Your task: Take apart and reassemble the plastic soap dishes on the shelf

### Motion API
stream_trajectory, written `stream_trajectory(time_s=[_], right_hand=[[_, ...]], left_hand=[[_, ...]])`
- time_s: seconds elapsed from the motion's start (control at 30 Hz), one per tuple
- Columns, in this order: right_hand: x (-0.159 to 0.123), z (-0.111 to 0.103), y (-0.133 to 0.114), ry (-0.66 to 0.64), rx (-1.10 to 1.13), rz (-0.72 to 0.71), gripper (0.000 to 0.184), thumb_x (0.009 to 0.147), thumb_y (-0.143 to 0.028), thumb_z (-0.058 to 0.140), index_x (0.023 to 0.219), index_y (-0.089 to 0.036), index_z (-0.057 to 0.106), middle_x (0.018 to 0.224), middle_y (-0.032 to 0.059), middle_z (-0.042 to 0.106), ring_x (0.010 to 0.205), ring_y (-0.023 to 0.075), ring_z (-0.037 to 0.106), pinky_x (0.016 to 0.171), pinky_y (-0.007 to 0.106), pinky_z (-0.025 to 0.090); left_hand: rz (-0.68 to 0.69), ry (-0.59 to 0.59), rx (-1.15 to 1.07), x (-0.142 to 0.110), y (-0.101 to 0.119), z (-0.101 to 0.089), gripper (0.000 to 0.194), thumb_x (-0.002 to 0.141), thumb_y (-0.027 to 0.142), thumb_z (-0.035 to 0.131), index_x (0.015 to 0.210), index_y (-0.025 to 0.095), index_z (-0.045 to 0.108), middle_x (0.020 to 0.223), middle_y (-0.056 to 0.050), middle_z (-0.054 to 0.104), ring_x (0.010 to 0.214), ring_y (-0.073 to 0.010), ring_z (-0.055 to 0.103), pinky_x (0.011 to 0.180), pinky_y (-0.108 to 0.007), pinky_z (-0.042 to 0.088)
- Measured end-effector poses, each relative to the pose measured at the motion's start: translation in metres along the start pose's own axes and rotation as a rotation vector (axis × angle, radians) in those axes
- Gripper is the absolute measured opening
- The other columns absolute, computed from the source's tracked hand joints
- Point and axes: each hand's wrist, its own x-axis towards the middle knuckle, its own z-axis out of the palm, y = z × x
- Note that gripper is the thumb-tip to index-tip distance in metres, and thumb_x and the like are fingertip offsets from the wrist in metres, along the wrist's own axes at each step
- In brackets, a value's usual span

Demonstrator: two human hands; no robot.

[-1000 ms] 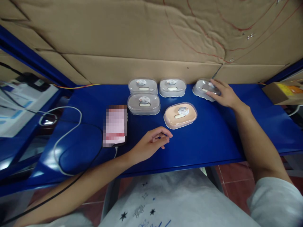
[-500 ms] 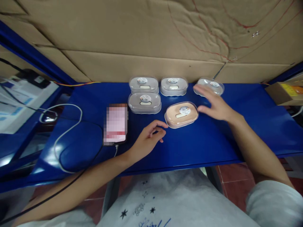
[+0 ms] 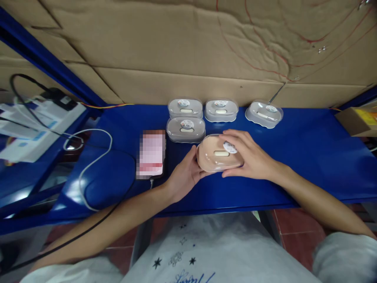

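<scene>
A peach oval soap box with a clear lid and round sticker is tilted toward me above the blue table. Both hands hold it: my left hand grips its left end, and my right hand wraps its right end with fingers over the lid. Behind it stand three grey lidded boxes, one in front and two at the back. A further grey box sits tilted at the back right.
A phone lies left of the boxes with a cable plugged in. A white cable loops over the table's left part. Cardboard lines the wall behind. A cardboard carton sits at the far right.
My right hand left the tilted grey box at the back right and came to the peach box. My left hand moved up to it, and both now hold it, pulled nearer and tilted.
</scene>
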Motion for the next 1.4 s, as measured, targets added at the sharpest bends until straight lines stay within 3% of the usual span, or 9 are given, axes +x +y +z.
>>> stream_trajectory(time_s=[0.17, 0.33, 0.57, 0.67, 0.77, 0.9, 1.0, 1.2, 1.4], right_hand=[[-0.002, 0.012, -0.008, 0.025, 0.094, 0.002, 0.098, 0.091, -0.075, 0.065, 0.170, -0.045, 0.014, 0.165, 0.0101, 0.045, 0.152, 0.0409, 0.044, 0.123, 0.066, 0.042], [-0.001, 0.005, 0.039, 0.154, -0.014, 0.103, 0.082, 0.098, -0.067, 0.062, 0.166, -0.030, 0.035, 0.165, 0.0156, 0.046, 0.153, 0.0402, 0.043, 0.125, 0.064, 0.037], [0.003, 0.023, 0.084, 0.017, -0.246, 0.222, 0.083, 0.096, -0.071, 0.060, 0.162, -0.023, 0.045, 0.171, 0.0192, 0.041, 0.159, 0.0441, 0.033, 0.125, 0.070, 0.025], [0.003, 0.017, 0.074, 0.061, -0.263, 0.181, 0.077, 0.102, -0.071, 0.050, 0.164, -0.026, 0.042, 0.174, 0.0177, 0.036, 0.163, 0.0435, 0.025, 0.127, 0.072, 0.016], [0.000, 0.003, 0.047, 0.068, -0.115, 0.037, 0.075, 0.105, -0.072, 0.040, 0.167, -0.030, 0.036, 0.171, 0.0152, 0.042, 0.159, 0.0400, 0.035, 0.126, 0.065, 0.027], [-0.007, 0.003, -0.002, -0.077, -0.004, -0.106, 0.110, 0.088, -0.085, 0.061, 0.171, -0.025, 0.023, 0.172, 0.0207, 0.038, 0.157, 0.0424, 0.040, 0.122, 0.062, 0.039], [-0.012, 0.020, -0.023, -0.078, -0.051, -0.109, 0.100, 0.091, -0.067, 0.073, 0.169, -0.024, 0.027, 0.173, 0.0224, 0.034, 0.158, 0.0415, 0.038, 0.120, 0.062, 0.043], [-0.014, 0.037, -0.020, 0.102, 0.000, -0.130, 0.088, 0.091, -0.055, 0.076, 0.163, -0.027, 0.035, 0.166, 0.0206, 0.043, 0.154, 0.0407, 0.045, 0.117, 0.064, 0.046], [-0.011, 0.007, -0.017, 0.174, 0.108, -0.133, 0.100, 0.086, -0.059, 0.080, 0.167, -0.033, 0.028, 0.168, 0.0158, 0.039, 0.156, 0.0429, 0.039, 0.124, 0.065, 0.039]], left_hand=[[-0.067, 0.015, -0.081, 0.000, 0.001, -0.002, 0.056, 0.109, 0.063, 0.045, 0.141, 0.024, 0.070, 0.143, -0.008, 0.074, 0.136, -0.0294, 0.066, 0.105, -0.039, 0.059], [-0.094, 0.133, -0.062, -0.001, 0.002, 0.004, 0.052, 0.113, 0.052, 0.040, 0.138, 0.019, 0.072, 0.137, -0.011, 0.076, 0.126, -0.0312, 0.072, 0.095, -0.041, 0.064], [-0.181, 0.297, -0.027, -0.003, 0.003, 0.011, 0.042, 0.112, 0.043, 0.048, 0.117, 0.016, 0.079, 0.108, -0.007, 0.085, 0.092, -0.0201, 0.079, 0.074, -0.026, 0.063], [-0.173, 0.280, -0.019, -0.003, 0.003, 0.010, 0.044, 0.113, 0.046, 0.047, 0.119, 0.018, 0.080, 0.112, -0.007, 0.084, 0.096, -0.0206, 0.078, 0.074, -0.026, 0.062], [-0.148, 0.226, -0.022, -0.002, 0.002, 0.007, 0.051, 0.113, 0.051, 0.041, 0.126, 0.019, 0.078, 0.122, -0.008, 0.083, 0.106, -0.0236, 0.078, 0.076, -0.027, 0.062], [-0.081, 0.107, -0.008, -0.002, -0.001, 0.001, 0.054, 0.112, 0.057, 0.041, 0.130, 0.021, 0.077, 0.128, -0.008, 0.081, 0.118, -0.0245, 0.075, 0.084, -0.027, 0.061], [-0.074, 0.130, 0.017, -0.002, -0.003, 0.000, 0.052, 0.111, 0.058, 0.045, 0.129, 0.022, 0.077, 0.124, -0.007, 0.082, 0.116, -0.0235, 0.075, 0.086, -0.027, 0.060], [-0.089, 0.193, 0.030, -0.004, 0.002, 0.007, 0.053, 0.109, 0.061, 0.047, 0.131, 0.023, 0.076, 0.126, -0.007, 0.081, 0.113, -0.0237, 0.075, 0.082, -0.028, 0.061], [-0.039, 0.203, 0.045, -0.002, 0.003, 0.003, 0.051, 0.104, 0.062, 0.056, 0.133, 0.024, 0.074, 0.129, -0.007, 0.080, 0.124, -0.0274, 0.070, 0.095, -0.034, 0.059]])
